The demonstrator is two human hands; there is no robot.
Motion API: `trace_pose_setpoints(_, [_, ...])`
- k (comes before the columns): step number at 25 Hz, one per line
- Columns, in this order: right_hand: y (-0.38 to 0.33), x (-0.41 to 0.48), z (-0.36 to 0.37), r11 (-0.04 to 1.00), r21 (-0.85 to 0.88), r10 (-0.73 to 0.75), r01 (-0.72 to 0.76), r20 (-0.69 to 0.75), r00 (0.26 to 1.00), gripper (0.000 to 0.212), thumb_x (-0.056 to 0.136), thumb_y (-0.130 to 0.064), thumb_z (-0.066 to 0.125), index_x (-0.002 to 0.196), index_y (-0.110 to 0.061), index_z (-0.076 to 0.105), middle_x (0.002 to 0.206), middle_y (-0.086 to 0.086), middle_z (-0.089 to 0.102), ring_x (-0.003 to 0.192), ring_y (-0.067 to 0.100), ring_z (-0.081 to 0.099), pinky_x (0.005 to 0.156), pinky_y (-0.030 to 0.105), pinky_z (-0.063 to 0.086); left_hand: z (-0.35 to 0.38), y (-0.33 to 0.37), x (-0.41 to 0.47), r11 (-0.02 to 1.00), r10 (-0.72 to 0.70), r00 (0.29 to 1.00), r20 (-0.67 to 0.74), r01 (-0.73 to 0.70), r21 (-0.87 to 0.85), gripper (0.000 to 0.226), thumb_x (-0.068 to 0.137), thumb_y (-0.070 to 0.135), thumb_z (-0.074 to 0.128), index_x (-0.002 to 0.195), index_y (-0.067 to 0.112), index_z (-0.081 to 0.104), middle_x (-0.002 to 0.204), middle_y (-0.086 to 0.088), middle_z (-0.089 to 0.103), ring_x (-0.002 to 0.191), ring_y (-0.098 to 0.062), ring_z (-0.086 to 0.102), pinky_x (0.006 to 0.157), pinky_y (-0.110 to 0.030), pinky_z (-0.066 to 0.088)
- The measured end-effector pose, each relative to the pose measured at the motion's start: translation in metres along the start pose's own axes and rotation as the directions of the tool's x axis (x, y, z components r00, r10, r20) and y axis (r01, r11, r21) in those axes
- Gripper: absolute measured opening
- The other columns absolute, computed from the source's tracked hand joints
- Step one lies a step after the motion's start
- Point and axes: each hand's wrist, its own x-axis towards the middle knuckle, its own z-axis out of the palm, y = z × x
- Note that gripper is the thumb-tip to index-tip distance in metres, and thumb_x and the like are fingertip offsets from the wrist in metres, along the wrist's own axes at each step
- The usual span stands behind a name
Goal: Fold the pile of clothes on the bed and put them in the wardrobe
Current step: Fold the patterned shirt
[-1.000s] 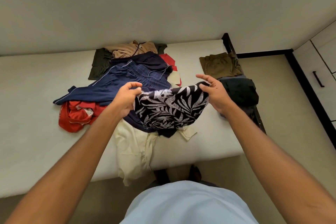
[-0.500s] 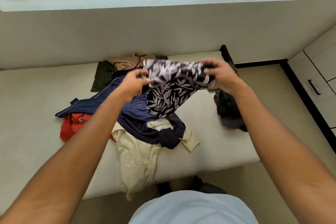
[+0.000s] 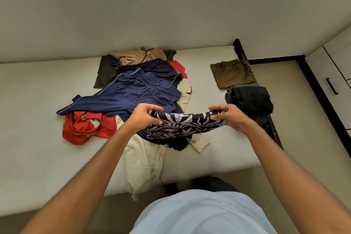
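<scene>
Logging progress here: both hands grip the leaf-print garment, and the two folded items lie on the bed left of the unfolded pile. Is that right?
Not quite. The head view shows the folded olive garment and the folded black garment lying right of the unfolded pile, not left. Both the left hand and right hand do grip the leaf-print garment.

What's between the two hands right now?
Head view: the leaf-print garment spans the gap, gripped at its ends by the left hand and right hand.
</scene>
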Motion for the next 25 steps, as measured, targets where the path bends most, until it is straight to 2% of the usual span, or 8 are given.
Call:
trace_pose_setpoints(3, [0.0,0.005,-0.007,0.94,-0.342,-0.014,0.022,0.026,1.0,0.052,0.076,0.012,0.078,0.122,-0.012,0.072,0.112,0.002,0.071,0.105,0.021,0.068,0.091,0.033,0.059,0.013,0.007,0.003,0.955,0.067,0.998,-0.015,-0.06,0.29,0.034,0.073,0.008,0.085,0.095,0.033,0.077,0.085,0.014,0.069,0.082,-0.009,0.063,0.079,-0.028,0.051])
trace_pose_setpoints(6, [-0.02,0.024,-0.019,0.882,-0.458,-0.124,0.112,0.002,0.992,0.036,0.084,0.004,0.073,0.114,-0.015,0.077,0.11,0.002,0.074,0.105,0.019,0.068,0.097,0.037,0.057,0.012,0.039,0.012,0.902,0.168,0.983,-0.075,-0.122,0.414,0.017,0.083,0.016,0.077,0.095,0.028,0.079,0.075,0.02,0.063,0.07,-0.001,0.058,0.065,-0.02,0.042])
trace_pose_setpoints(8, [-0.043,0.039,-0.033,0.92,-0.329,-0.227,0.211,-0.012,0.974,0.033,0.086,0.0,0.073,0.114,-0.016,0.076,0.109,0.005,0.074,0.103,0.023,0.07,0.092,0.037,0.059,0.003,0.056,0.028,0.95,0.181,0.963,-0.2,-0.119,0.288,0.014,0.086,0.016,0.075,0.093,0.027,0.079,0.075,0.015,0.068,0.069,-0.002,0.061,0.065,-0.024,0.048])
trace_pose_setpoints(9, [-0.056,0.047,-0.041,0.949,-0.191,-0.264,0.253,-0.038,0.964,0.035,0.087,0.002,0.072,0.118,-0.014,0.074,0.109,0.007,0.073,0.101,0.024,0.07,0.087,0.035,0.061,-0.002,0.066,0.039,0.987,0.141,0.95,-0.277,-0.113,0.115,0.013,0.087,0.014,0.075,0.093,0.025,0.079,0.077,0.009,0.071,0.071,-0.007,0.065,0.069,-0.025,0.053])
trace_pose_setpoints(11, [-0.086,0.062,-0.057,0.945,0.115,-0.298,0.307,-0.093,0.95,0.038,0.092,0.005,0.066,0.127,-0.011,0.067,0.098,0.007,0.069,0.085,0.018,0.071,0.07,0.027,0.06,-0.011,0.09,0.063,0.968,0.031,0.924,-0.382,-0.123,-0.219,0.015,0.09,0.008,0.072,0.094,0.02,0.078,0.083,-0.001,0.074,0.079,-0.016,0.069,0.078,-0.03,0.058])
trace_pose_setpoints(13, [-0.12,0.081,-0.073,0.906,0.227,-0.336,0.358,-0.133,0.933,0.033,0.096,0.004,0.062,0.124,-0.013,0.066,0.083,0.004,0.069,0.07,0.012,0.069,0.062,0.024,0.057,-0.022,0.122,0.089,0.931,0.019,0.895,-0.445,-0.177,-0.318,0.013,0.091,0.004,0.07,0.099,0.012,0.076,0.08,-0.001,0.073,0.077,-0.017,0.068,0.077,-0.028,0.057])
trace_pose_setpoints(20, [-0.207,0.117,-0.12,0.842,-0.047,-0.532,0.537,-0.232,0.814,0.022,0.1,-0.005,0.059,0.107,-0.019,0.075,0.087,0.003,0.067,0.071,0.016,0.058,0.071,0.032,0.053,-0.026,0.207,0.12,0.892,0.074,0.821,-0.566,-0.308,-0.331,0.01,0.09,0.004,0.072,0.092,0.013,0.075,0.07,0.007,0.07,0.061,-0.002,0.062,0.066,-0.016,0.054])
trace_pose_setpoints(25, [-0.146,0.101,-0.144,0.905,-0.06,-0.424,0.421,-0.227,0.877,0.02,0.101,-0.009,0.06,0.105,-0.02,0.076,0.106,0.003,0.074,0.089,0.013,0.072,0.073,0.025,0.059,0.025,0.18,0.113,0.921,0.079,0.866,-0.494,-0.253,-0.296,0.012,0.09,0.006,0.072,0.088,0.017,0.076,0.069,0.001,0.07,0.059,-0.01,0.052,0.055,-0.019,0.044])
